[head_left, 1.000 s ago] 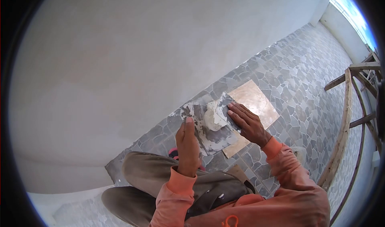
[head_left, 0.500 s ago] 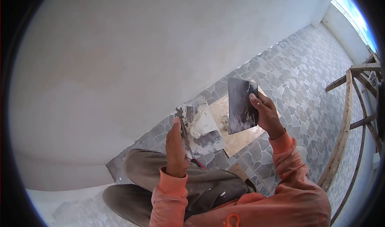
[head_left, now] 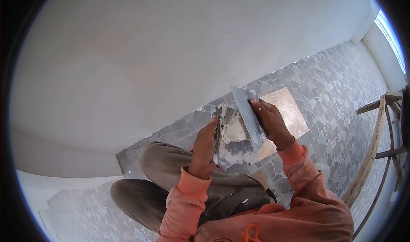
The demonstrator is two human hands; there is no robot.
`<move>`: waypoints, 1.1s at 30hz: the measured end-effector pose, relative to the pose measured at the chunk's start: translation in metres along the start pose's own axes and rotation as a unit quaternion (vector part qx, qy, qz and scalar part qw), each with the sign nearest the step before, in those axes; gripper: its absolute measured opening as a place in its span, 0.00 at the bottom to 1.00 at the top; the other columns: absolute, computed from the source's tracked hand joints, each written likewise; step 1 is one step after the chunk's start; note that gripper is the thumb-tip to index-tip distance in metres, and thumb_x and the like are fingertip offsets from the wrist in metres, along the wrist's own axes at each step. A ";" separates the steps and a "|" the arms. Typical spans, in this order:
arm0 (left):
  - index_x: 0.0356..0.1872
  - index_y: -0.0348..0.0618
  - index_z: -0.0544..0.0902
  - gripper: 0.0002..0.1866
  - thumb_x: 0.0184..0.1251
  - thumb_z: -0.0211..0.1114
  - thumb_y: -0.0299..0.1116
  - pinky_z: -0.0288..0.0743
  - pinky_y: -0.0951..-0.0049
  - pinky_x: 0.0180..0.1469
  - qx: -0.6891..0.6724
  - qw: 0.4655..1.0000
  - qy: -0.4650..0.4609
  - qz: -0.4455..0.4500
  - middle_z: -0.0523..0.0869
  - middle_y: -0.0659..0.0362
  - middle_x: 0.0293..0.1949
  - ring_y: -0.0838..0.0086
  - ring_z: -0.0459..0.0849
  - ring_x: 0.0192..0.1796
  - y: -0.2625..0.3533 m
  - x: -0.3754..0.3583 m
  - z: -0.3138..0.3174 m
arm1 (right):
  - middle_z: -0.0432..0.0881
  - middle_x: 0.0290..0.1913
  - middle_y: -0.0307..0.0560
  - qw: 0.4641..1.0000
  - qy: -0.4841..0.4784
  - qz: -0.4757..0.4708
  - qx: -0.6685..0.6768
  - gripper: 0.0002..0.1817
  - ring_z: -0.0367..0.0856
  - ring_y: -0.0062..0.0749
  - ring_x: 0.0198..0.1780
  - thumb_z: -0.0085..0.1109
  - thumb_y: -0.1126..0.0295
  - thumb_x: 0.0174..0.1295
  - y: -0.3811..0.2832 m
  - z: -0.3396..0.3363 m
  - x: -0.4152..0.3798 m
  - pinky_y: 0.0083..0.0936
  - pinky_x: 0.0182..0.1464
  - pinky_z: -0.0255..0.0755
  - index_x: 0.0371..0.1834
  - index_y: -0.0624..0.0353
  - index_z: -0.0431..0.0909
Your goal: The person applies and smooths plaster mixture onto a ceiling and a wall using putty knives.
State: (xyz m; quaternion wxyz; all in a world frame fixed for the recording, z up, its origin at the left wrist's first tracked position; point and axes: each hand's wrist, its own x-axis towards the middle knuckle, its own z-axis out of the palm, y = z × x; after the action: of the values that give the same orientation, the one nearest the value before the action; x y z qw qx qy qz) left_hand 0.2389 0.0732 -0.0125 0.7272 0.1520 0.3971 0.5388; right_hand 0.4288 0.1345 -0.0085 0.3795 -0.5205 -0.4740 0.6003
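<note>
My left hand [head_left: 203,150] is closed on one edge of a flat plaster-smeared plate [head_left: 239,148], thumb along its near side. A heap of pale wet plaster [head_left: 234,129] lies on that plate. In my right hand [head_left: 270,119] is a flat rectangular plastering blade [head_left: 246,107], the thumb pressed on its face. The blade is tilted, and its lower end overlaps the right side of the plate, close by the plaster. White smears mark the blade's edge.
A pale smooth wall [head_left: 128,71] rises ahead and to the left. Grey stone-pattern floor [head_left: 333,84] runs along it, with a beige square board [head_left: 290,109] beyond my right hand. Wooden scaffold poles [head_left: 369,156] stand at the right. My bent knees [head_left: 160,161] are close below.
My right hand has turned the blade to a steeper angle and brought it over the plate's right side. The view has shifted, so my left hand and plate appear further right.
</note>
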 end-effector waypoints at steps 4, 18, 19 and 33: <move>0.53 0.34 0.79 0.21 0.80 0.48 0.43 0.81 0.72 0.46 -0.009 0.999 -0.025 0.021 0.86 0.56 0.45 0.74 0.86 0.42 0.012 -0.002 -0.011 | 0.78 0.28 0.31 0.999 -0.001 0.014 -0.030 0.24 0.70 0.11 0.28 0.57 0.49 0.70 0.027 -0.002 -0.012 0.15 0.31 0.67 0.45 0.63 0.83; 0.53 0.33 0.79 0.22 0.81 0.44 0.43 0.82 0.72 0.46 0.019 0.982 0.057 0.178 0.86 0.56 0.45 0.73 0.86 0.43 0.061 -0.017 -0.016 | 0.72 0.28 0.29 0.988 -0.036 -0.090 -0.118 0.17 0.66 0.14 0.32 0.53 0.60 0.73 0.042 -0.025 -0.049 0.19 0.34 0.64 0.47 0.66 0.79; 0.53 0.33 0.79 0.22 0.81 0.44 0.43 0.82 0.72 0.46 0.011 0.980 0.067 0.185 0.86 0.56 0.45 0.73 0.86 0.43 0.059 -0.017 -0.016 | 0.72 0.29 0.29 0.980 -0.030 -0.076 -0.180 0.17 0.66 0.13 0.33 0.51 0.61 0.74 0.027 -0.023 -0.052 0.19 0.36 0.66 0.50 0.66 0.79; 0.48 0.33 0.80 0.25 0.81 0.45 0.48 0.69 0.78 0.46 -0.005 0.949 0.146 0.281 0.80 0.64 0.37 0.83 0.73 0.41 0.028 -0.064 -0.022 | 0.82 0.49 0.45 0.989 -0.055 -0.087 0.108 0.19 0.81 0.26 0.47 0.55 0.65 0.70 -0.006 0.084 -0.074 0.23 0.50 0.75 0.56 0.70 0.77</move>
State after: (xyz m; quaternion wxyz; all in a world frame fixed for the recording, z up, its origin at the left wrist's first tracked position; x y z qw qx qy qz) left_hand 0.1977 0.0213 0.0178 0.4813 0.1737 0.4375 0.7394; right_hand 0.3586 0.0510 0.0182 0.4579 -0.3992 -0.4702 0.6403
